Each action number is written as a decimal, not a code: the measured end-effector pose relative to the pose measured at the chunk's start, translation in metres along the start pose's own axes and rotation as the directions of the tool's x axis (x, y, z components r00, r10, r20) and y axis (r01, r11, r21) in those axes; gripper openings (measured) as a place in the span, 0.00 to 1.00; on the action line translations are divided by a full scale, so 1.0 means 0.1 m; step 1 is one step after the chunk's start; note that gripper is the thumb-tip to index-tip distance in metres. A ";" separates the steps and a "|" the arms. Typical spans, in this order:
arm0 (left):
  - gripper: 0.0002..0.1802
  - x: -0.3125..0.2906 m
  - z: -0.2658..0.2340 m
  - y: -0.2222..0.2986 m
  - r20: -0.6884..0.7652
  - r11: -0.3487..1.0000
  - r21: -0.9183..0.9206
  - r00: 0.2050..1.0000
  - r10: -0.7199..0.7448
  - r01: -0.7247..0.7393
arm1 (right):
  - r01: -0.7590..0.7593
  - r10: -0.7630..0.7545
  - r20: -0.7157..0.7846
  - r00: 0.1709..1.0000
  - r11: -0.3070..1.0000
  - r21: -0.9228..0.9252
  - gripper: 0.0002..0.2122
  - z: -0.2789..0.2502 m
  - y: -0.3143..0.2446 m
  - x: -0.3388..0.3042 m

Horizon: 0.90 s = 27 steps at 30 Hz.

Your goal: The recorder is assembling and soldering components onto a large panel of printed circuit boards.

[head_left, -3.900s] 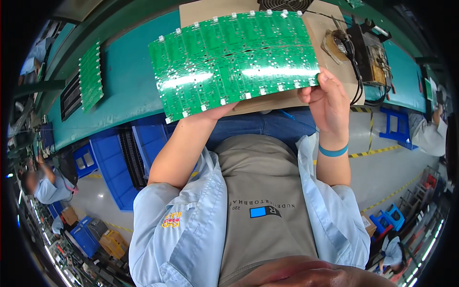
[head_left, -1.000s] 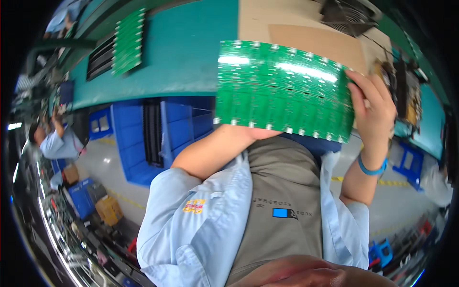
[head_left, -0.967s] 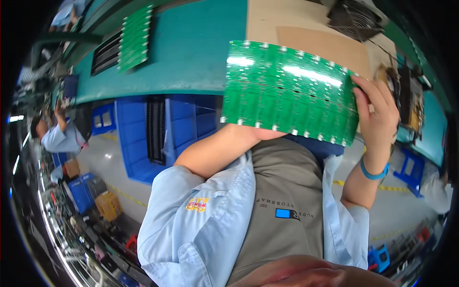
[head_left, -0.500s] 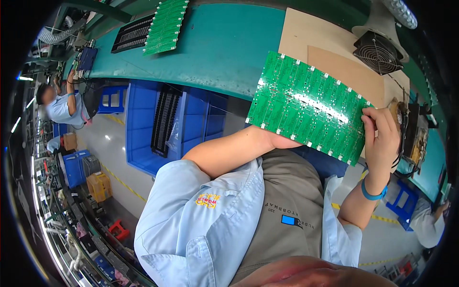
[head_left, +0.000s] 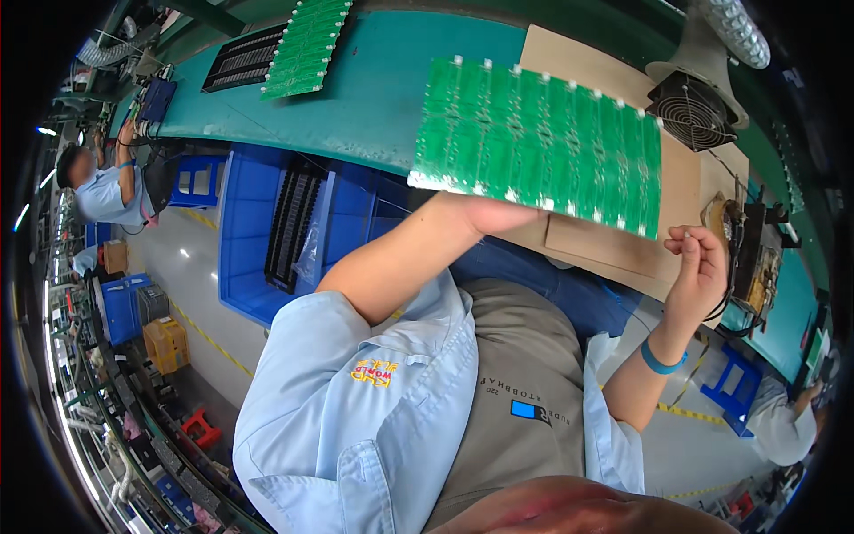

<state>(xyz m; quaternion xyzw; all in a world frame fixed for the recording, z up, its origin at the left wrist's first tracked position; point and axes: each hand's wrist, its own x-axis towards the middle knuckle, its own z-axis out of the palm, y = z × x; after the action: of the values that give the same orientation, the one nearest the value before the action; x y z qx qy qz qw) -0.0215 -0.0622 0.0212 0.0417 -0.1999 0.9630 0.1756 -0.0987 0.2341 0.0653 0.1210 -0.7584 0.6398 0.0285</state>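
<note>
A large green circuit board panel (head_left: 543, 147) with small white parts along its long edges is held up over the bench, tilted. My left hand (head_left: 503, 214) supports it from beneath at the near edge; its fingers are hidden behind the board. Just off the board's near right corner is my right hand (head_left: 700, 262), with a blue band on the wrist. Its fingers are curled, thumb and forefinger together, apart from the board. Whether anything small is pinched there I cannot make out.
A second green panel (head_left: 307, 49) leans by a black slotted rack (head_left: 242, 58) at the far left of the green bench (head_left: 391, 89). A fan (head_left: 692, 117) stands beyond brown board (head_left: 614, 245). Below left is a blue bin (head_left: 245, 240) holding another black rack (head_left: 294, 227). A person (head_left: 116, 187) works at left.
The circuit board has been raised, moved left and tilted differently. My right hand has let go of its right edge and drawn its fingers in.
</note>
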 end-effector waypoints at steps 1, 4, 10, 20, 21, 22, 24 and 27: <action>0.29 0.02 0.06 0.05 -0.033 0.999 -0.011 0.999 0.036 -0.036 | -0.032 0.032 0.023 0.999 0.999 0.022 0.05 0.01 0.06 0.00; 0.30 0.08 0.27 0.14 -0.135 0.988 -0.030 0.980 0.144 -0.150 | -0.132 0.123 0.097 0.988 0.987 0.091 0.05 0.05 0.24 -0.01; 0.32 0.29 0.68 0.12 0.014 0.989 0.047 0.990 0.141 -0.141 | -0.126 0.115 0.110 0.987 0.987 0.100 0.06 0.08 0.40 -0.03; 0.32 0.51 0.97 0.10 0.155 0.891 0.359 0.959 0.237 -0.278 | -0.093 0.078 0.141 0.987 0.990 0.106 0.05 0.07 0.43 -0.06; 0.32 0.56 0.96 0.14 0.149 0.884 0.372 0.958 0.244 -0.283 | -0.091 0.076 0.143 0.987 0.991 0.103 0.05 0.06 0.43 -0.07; 0.32 0.62 0.95 0.19 0.144 0.877 0.386 0.957 0.250 -0.287 | -0.089 0.074 0.146 0.987 0.991 0.100 0.05 0.06 0.43 -0.07; 0.32 0.69 0.94 0.24 0.135 0.862 0.413 0.955 0.262 -0.295 | -0.083 0.068 0.152 0.986 0.992 0.094 0.05 0.05 0.44 -0.08; 0.32 0.70 1.06 0.16 0.116 0.880 0.382 0.959 0.257 -0.282 | -0.074 0.058 0.151 0.987 0.992 0.099 0.05 0.06 0.45 -0.08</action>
<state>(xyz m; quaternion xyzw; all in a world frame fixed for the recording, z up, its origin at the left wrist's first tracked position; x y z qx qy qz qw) -0.0915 -0.0959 0.1227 0.0778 -0.0110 0.9967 0.0216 -0.1005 0.2363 0.0197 0.1443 -0.7275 0.6684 -0.0556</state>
